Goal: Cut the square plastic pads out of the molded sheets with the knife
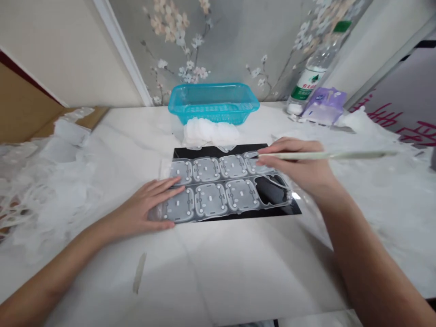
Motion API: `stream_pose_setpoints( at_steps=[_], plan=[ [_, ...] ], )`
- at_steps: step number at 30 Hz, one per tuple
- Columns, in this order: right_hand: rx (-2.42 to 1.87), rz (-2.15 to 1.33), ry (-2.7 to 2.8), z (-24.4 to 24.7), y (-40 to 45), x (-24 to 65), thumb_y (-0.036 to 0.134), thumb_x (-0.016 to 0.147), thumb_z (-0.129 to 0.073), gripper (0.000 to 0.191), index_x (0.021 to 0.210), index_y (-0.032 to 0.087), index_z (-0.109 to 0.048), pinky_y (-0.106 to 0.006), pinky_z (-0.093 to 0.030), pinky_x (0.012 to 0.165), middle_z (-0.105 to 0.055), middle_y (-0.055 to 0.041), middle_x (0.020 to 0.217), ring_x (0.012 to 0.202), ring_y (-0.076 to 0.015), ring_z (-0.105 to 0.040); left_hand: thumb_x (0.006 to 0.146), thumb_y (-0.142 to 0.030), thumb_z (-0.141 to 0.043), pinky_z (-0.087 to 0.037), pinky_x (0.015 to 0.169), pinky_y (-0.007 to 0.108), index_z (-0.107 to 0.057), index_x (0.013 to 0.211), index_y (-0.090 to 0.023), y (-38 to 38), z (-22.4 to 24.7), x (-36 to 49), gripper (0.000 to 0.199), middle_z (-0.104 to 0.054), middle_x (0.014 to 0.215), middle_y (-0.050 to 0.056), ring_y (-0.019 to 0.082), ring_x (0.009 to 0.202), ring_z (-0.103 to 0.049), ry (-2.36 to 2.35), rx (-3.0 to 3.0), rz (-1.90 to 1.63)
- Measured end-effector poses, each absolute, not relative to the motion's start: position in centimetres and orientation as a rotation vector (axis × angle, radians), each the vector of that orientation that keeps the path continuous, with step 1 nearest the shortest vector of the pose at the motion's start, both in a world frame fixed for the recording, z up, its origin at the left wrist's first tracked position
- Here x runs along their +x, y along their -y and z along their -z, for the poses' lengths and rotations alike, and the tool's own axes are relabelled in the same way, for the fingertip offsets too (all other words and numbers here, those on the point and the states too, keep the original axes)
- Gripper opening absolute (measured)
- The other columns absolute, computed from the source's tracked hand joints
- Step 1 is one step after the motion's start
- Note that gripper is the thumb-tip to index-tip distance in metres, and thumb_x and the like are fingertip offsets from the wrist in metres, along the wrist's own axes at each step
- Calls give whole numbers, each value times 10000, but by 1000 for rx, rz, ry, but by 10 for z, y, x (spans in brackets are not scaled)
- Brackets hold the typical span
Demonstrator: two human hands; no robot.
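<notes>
A translucent sheet (210,199) of rounded-square pieces in two rows lies on a black board (218,152). In the lower row, the rightmost place is an opening with black showing through. My left hand (145,204) rests with spread fingers on the sheet's left end. My right hand (299,161) is closed around a long pale green tool (357,155), whose front end is at the upper right piece. The tool's tip is too small to make out.
Behind the board stand a white folded wad (210,132) and a blue plastic basket (214,109). Translucent scraps (47,195) pile up at left, more sheets (384,195) at right. A bottle (306,84) and purple packet (325,104) stand back right.
</notes>
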State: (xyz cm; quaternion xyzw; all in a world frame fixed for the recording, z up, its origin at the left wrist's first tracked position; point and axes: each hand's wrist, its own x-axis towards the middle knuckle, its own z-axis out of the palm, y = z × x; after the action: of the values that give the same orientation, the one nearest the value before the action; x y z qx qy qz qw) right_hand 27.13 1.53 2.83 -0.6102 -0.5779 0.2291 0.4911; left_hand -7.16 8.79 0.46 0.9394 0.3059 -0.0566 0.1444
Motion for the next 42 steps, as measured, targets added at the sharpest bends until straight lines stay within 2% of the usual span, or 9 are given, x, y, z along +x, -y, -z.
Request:
stream_pose_setpoints(
  at_steps=[2, 4, 8, 13, 18, 24, 30, 38, 42],
  plan=[
    [-1447, -684, 1430, -22, -11, 237, 311, 641, -767, 216, 830, 222, -712, -288, -497, 558, -685, -25, 727, 624, -162, -614, 781, -628, -509, -186, 1115, 472, -213, 1435, -382, -87, 2, -73, 758, -152, 1547, -2, 288, 1395, -209, -860, 2700, 179],
    [-1325, -892, 1531, -13, -7, 202, 325, 667, -749, 146, 745, 209, -710, -254, -490, 526, -696, -29, 725, 611, -147, -622, 764, -648, -515, -181, 1114, 459, -214, 1434, -381, -88, 4, -70, 782, -159, 1546, 2, 288, 1394, -211, -831, 2698, 177],
    [-1064, -1150, 1663, 8, -3, 154, 274, 718, -714, 94, 770, 196, -712, -232, -498, 576, -704, -24, 752, 662, -132, -635, 738, -672, -523, -176, 1109, 426, -224, 1434, -373, -90, 5, -69, 814, -179, 1543, 7, 282, 1389, -224, -802, 2707, 136],
    [-1030, -1144, 1687, 19, -6, 141, 196, 719, -709, 51, 734, 148, -702, -197, -469, 537, -688, -31, 706, 618, -107, -609, 722, -712, -499, -144, 1104, 428, -229, 1439, -342, -89, 9, -71, 852, -160, 1548, 30, 292, 1392, -206, -784, 2694, 156],
    [-1042, -1104, 1708, 21, -6, 140, 193, 737, -693, 49, 734, 144, -697, -188, -453, 531, -688, -32, 707, 605, -98, -600, 726, -718, -486, -141, 1096, 428, -225, 1437, -356, -90, 11, -71, 840, -150, 1550, 27, 288, 1394, -195, -761, 2683, 131],
    [-874, -997, 2050, 6, -20, 138, 166, 817, -592, 102, 749, 154, -667, -220, -449, 655, -669, -24, 736, 682, -107, -588, 736, -690, -510, -124, 1098, 443, -204, 1439, -368, -89, 10, -71, 831, -155, 1550, 29, 287, 1397, -188, -749, 2650, 105],
    [-885, -1078, 2271, -12, -32, 148, 78, 774, -585, 97, 729, 144, -640, -195, -394, 572, -642, -12, 716, 631, -93, -545, 738, -688, -509, -103, 1108, 453, -177, 1448, -348, -89, 10, -72, 855, -135, 1553, 42, 284, 1404, -168, -735, 2634, 110],
    [-1052, -1249, 2153, -18, -30, 168, 89, 749, -621, 76, 694, 136, -643, -197, -414, 565, -656, -26, 704, 637, -104, -579, 734, -692, -508, -129, 1100, 453, -191, 1444, -362, -90, 11, -71, 845, -144, 1552, 33, 294, 1395, -184, -754, 2646, 108],
    [-1056, -1294, 2054, -9, -32, 164, 173, 754, -653, 60, 712, 131, -660, -193, -411, 535, -656, -24, 669, 611, -105, -575, 724, -704, -507, -149, 1096, 447, -201, 1442, -362, -89, 10, -70, 852, -143, 1553, 21, 297, 1393, -182, -769, 2639, 131]
  ],
)
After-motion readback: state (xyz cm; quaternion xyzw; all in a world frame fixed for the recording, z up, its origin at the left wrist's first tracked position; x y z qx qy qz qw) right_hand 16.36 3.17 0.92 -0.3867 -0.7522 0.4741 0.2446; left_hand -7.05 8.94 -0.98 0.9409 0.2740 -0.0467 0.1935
